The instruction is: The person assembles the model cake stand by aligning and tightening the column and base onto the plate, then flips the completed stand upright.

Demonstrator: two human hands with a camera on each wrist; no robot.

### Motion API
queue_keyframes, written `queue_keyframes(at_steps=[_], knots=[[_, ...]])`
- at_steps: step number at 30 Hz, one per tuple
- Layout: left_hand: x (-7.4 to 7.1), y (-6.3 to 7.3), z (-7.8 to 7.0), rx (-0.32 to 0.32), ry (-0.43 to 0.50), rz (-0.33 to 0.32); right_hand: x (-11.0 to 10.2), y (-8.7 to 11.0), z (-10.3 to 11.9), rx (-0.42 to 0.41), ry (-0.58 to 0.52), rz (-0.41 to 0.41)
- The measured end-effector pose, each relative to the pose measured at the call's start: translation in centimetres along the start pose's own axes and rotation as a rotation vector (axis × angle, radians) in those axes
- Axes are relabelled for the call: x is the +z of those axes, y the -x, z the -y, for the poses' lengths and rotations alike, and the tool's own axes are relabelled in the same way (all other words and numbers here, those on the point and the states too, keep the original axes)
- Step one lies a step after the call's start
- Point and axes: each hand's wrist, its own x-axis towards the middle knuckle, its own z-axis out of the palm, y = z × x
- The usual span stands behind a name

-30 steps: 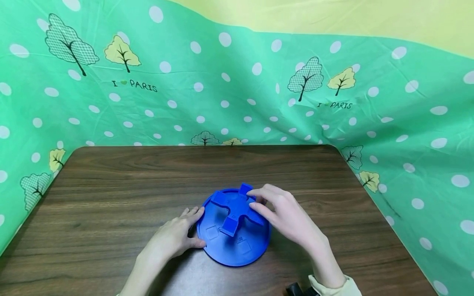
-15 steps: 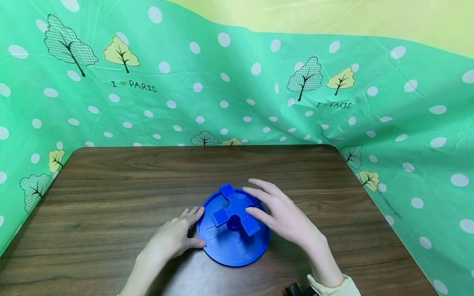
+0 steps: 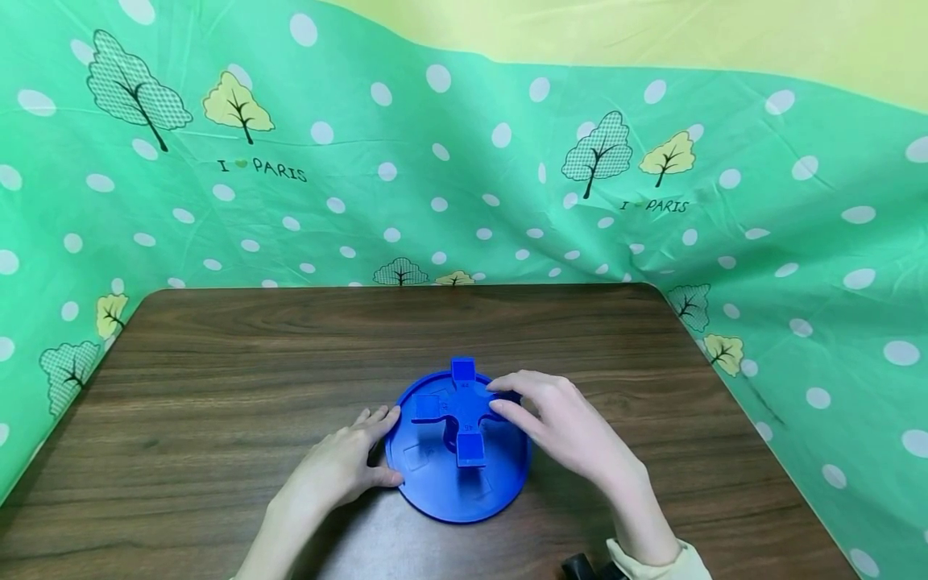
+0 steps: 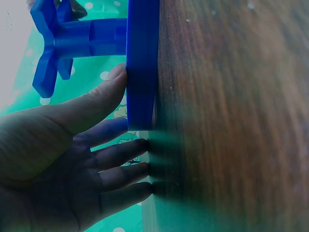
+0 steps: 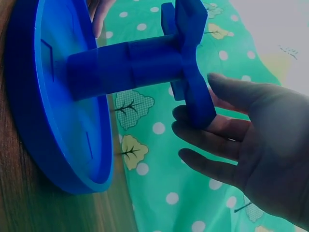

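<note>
A blue round base (image 3: 449,495) with a raised rim lies on the table. From its middle rises a thick blue column (image 5: 130,65), topped by a cross-shaped blue piece (image 3: 464,403) with several angled arms. My right hand (image 3: 569,427) pinches the cross's right arm, thumb on the upper face and fingers underneath. On the left, my left hand (image 3: 337,467) touches the base's rim with thumb and index finger, its fingers (image 4: 123,154) fairly straight. Its other fingertips reach down to the tabletop beside the base.
A dark wood-grain table (image 3: 290,346) carries the blue piece near its front. Behind it and at both sides hangs a green dotted cloth (image 3: 493,177) printed with trees. A black object (image 3: 580,566) shows near my right sleeve (image 3: 660,561) at the lower edge.
The cross has turned clockwise as seen from above. My right hand let go with fingers spread half a second ago and now pinches an arm again. My left hand stays on the rim.
</note>
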Motion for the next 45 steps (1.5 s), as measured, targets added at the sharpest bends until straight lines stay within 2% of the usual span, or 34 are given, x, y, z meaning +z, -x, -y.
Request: queue_keyframes(at_steps=[9, 13, 18, 34, 42, 45], knots=[[0.0, 0.0, 0.0, 0.002, 0.001, 0.0, 0.2, 0.1, 1.1, -0.052, 0.062, -0.017], [0.0, -0.1, 0.0, -0.004, -0.004, 0.005, 0.7, 0.2, 2.1, -0.081, 0.064, 0.064], [0.0, -0.1, -0.1, -0.016, -0.011, 0.011, 1.2, 0.5, 2.9, -0.119, 0.129, 0.134], [-0.1, 0.0, -0.2, -0.015, -0.01, 0.011, 1.6, 0.5, 3.6, -0.056, 0.208, 0.091], [0.0, 0.0, -0.2, -0.012, -0.005, 0.013, 1.2, 0.6, 3.3, -0.041, 0.173, 0.122], [0.0, 0.0, -0.1, -0.007, -0.005, 0.011, 0.9, 0.5, 2.8, -0.027, 0.145, 0.108]])
